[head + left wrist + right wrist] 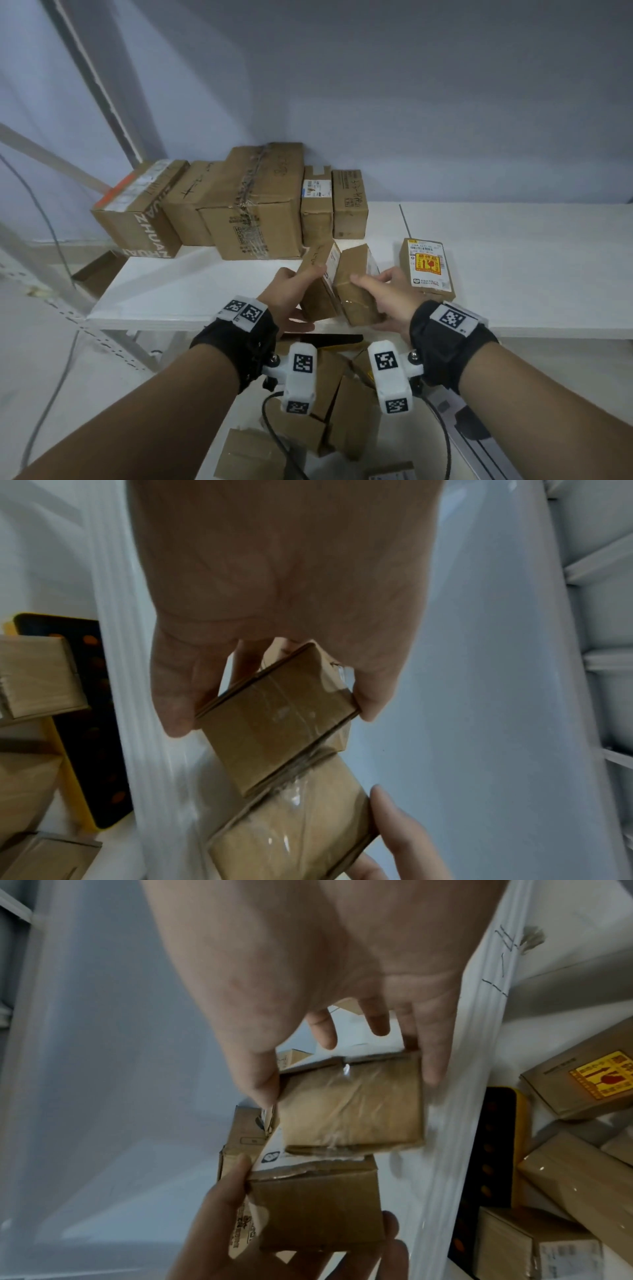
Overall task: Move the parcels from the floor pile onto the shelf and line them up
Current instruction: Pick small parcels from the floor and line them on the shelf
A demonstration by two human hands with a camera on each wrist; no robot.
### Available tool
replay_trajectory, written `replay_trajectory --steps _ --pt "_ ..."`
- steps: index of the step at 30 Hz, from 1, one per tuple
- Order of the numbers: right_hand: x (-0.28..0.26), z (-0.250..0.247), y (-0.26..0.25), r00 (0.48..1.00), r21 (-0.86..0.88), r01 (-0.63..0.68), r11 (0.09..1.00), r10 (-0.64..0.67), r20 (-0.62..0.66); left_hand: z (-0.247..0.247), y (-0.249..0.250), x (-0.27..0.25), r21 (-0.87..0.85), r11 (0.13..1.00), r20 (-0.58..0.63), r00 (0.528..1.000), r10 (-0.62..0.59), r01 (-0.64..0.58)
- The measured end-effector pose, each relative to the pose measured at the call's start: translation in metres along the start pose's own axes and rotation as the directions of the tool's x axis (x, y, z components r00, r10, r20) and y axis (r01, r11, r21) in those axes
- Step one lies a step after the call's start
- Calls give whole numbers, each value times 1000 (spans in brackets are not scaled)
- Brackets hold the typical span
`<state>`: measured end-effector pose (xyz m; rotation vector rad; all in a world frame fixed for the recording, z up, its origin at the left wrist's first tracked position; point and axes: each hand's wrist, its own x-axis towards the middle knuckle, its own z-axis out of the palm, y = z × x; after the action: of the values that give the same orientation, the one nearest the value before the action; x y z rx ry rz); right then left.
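Two small brown parcels hover side by side, touching, just above the front of the white shelf [520, 274]. My left hand [298, 297] grips the left parcel [318, 291], thumb on top and fingers beneath. My right hand [371, 301] grips the right, tape-wrapped parcel [356, 294] the same way. In the left wrist view my left hand [274, 721] pinches its parcel [274, 739] at both sides, with the other parcel [294, 829] below it. In the right wrist view my right hand [347, 1088] holds the taped parcel [352, 1115] above the left one [318, 1207].
A row of several parcels [246, 205] stands along the shelf's back wall. One parcel with a yellow fragile label [428, 267] lies flat to the right of my hands. The floor pile [329, 411] lies below the shelf edge beside a black-and-yellow item [337, 340]. Shelf uprights [102, 89] rise at left.
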<state>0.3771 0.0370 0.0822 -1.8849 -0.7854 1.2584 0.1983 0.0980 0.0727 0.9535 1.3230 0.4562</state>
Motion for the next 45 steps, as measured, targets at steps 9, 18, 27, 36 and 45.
replay_trajectory --steps 9,18,27,36,45 --pt "-4 -14 -11 990 106 3 994 -18 143 11 14 -5 120 958 -7 965 263 -260" --pt "-4 -43 -12 942 178 63 982 -117 315 -1 19 -3 391 793 87 876 474 -468" --pt "5 -29 2 969 -123 145 982 -116 216 7 12 12 231 869 31 896 442 -437" --pt "-4 -26 -9 959 268 90 959 -156 236 5 10 16 -20 978 19 978 207 -207" --pt "-1 -36 -11 975 317 65 946 -128 183 4 11 9 -222 961 280 933 227 -167"
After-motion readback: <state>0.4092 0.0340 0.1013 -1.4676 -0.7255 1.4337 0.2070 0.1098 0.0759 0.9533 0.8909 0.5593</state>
